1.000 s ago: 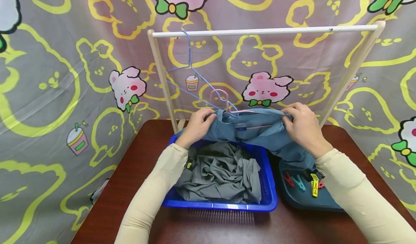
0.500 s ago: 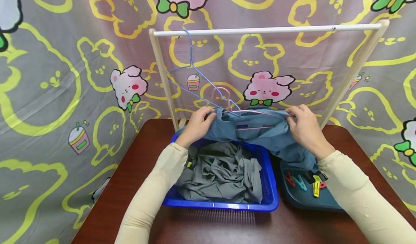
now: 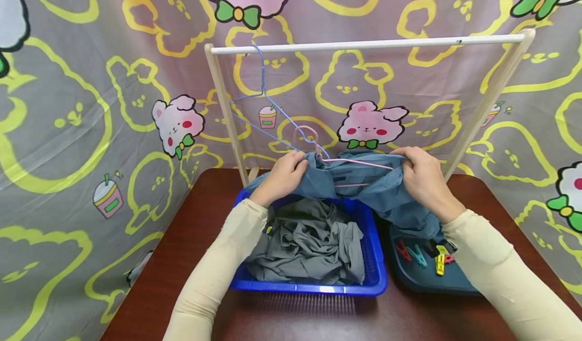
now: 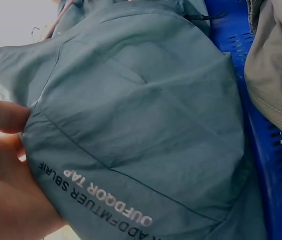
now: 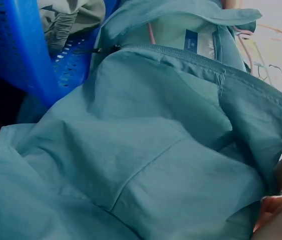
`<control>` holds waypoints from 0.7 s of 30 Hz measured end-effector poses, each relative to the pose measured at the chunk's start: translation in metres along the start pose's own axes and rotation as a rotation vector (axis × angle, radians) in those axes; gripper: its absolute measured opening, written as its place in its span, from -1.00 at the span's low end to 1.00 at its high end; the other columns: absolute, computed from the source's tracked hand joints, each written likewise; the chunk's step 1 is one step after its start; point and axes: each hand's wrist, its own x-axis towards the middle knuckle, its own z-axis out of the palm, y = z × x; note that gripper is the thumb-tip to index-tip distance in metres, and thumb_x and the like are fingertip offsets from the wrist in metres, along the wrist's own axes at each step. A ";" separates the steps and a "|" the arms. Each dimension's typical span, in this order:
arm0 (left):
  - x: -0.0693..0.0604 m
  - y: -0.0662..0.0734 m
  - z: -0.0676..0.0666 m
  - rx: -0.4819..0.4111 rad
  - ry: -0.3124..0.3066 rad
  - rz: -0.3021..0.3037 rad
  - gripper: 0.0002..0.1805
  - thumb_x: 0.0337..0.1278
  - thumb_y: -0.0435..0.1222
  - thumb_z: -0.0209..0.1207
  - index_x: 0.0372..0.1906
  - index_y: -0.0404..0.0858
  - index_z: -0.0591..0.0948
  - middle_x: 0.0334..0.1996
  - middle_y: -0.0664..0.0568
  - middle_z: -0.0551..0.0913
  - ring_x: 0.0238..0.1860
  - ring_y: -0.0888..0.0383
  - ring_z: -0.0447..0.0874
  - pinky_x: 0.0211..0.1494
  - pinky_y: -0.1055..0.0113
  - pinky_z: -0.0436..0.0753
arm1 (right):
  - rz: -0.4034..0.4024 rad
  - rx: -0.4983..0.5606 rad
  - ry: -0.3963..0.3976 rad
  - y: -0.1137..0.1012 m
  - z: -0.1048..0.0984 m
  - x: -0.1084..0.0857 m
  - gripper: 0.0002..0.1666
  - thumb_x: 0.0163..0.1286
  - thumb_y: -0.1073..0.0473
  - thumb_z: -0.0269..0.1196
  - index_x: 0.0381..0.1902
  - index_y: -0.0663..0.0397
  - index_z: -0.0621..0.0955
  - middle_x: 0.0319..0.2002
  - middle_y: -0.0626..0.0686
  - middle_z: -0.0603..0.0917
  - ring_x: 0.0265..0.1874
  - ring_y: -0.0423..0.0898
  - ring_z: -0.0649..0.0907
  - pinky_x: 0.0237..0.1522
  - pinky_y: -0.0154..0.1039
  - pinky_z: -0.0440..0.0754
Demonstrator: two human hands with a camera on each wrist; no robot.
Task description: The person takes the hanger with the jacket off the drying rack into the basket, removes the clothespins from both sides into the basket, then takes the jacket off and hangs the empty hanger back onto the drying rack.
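Note:
A teal-blue zip jacket (image 3: 382,199) is stretched between my two hands above the back of the blue basket. My left hand (image 3: 283,178) pinches its upper edge on the left, thumb against the cloth. At the right, my right hand (image 3: 425,182) grips the jacket between thumb and fingers. A pink hanger (image 3: 359,163) lies partly inside the garment, its hook standing up beside my left hand; its ends are hidden by cloth. Printed lettering (image 4: 105,197) shows on the jacket in the left wrist view. A dark label (image 5: 191,41) appears inside it in the right wrist view.
Grey crumpled clothing (image 3: 313,245) fills the blue basket (image 3: 309,288). A dark tray (image 3: 409,280) with several clothes pegs (image 3: 439,264) stands to the right. Behind is a rack with a white rail (image 3: 364,44), from which a blue wire hanger (image 3: 262,78) hangs.
My left hand has shifted slightly rightward with the jacket's edge. The cloth beside the hanger has refolded, covering more of the inner label. Both hands keep their hold.

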 end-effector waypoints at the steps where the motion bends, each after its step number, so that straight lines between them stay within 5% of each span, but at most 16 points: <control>1: 0.000 0.000 0.000 0.004 0.006 -0.013 -0.68 0.42 -0.33 -0.14 -0.55 -0.22 0.27 -0.56 -0.03 0.28 -0.52 0.08 0.26 -0.39 0.30 0.29 | -0.019 0.005 -0.021 -0.001 0.000 0.001 -0.64 0.40 0.44 -0.14 -0.13 0.30 0.61 -0.25 0.24 0.61 -0.30 0.14 0.55 -0.24 0.06 0.45; 3: 0.000 0.001 -0.001 0.002 0.014 -0.043 -0.70 0.41 -0.33 -0.16 -0.54 -0.23 0.28 -0.57 -0.03 0.29 -0.54 0.08 0.26 -0.40 0.30 0.29 | -0.060 0.007 -0.063 -0.004 -0.001 0.004 -0.65 0.43 0.42 -0.15 -0.14 0.34 0.59 -0.25 0.26 0.58 -0.20 0.19 0.55 -0.13 0.13 0.43; 10: 0.000 0.003 -0.002 -0.008 0.008 -0.140 -0.76 0.36 -0.31 -0.21 -0.49 -0.21 0.25 -0.59 -0.01 0.23 -0.56 0.08 0.21 -0.42 0.31 0.26 | -0.102 -0.111 -0.180 -0.007 0.004 0.005 -0.69 0.49 0.15 -0.01 -0.45 0.17 0.46 -0.47 0.10 0.43 -0.40 0.05 0.45 -0.31 0.04 0.21; 15: -0.003 0.003 -0.002 -0.056 0.001 -0.167 -0.60 0.44 -0.04 -0.21 -0.47 -0.22 0.24 -0.57 -0.02 0.20 -0.58 0.08 0.15 -0.44 0.30 0.22 | -0.075 -0.116 -0.231 -0.007 0.000 0.000 -0.77 0.36 0.12 0.21 -0.21 0.21 0.57 -0.29 0.16 0.53 -0.27 0.09 0.48 -0.21 0.14 0.21; 21: -0.005 0.004 0.001 -0.031 0.059 -0.234 -0.35 0.20 0.31 -0.10 -0.55 -0.21 0.24 -0.63 0.03 0.22 -0.66 0.12 0.15 -0.55 0.33 0.19 | 0.039 -0.081 -0.238 -0.010 -0.007 -0.005 -0.78 0.38 0.19 0.19 -0.12 0.24 0.60 -0.23 0.24 0.54 -0.30 0.14 0.48 -0.31 0.07 0.36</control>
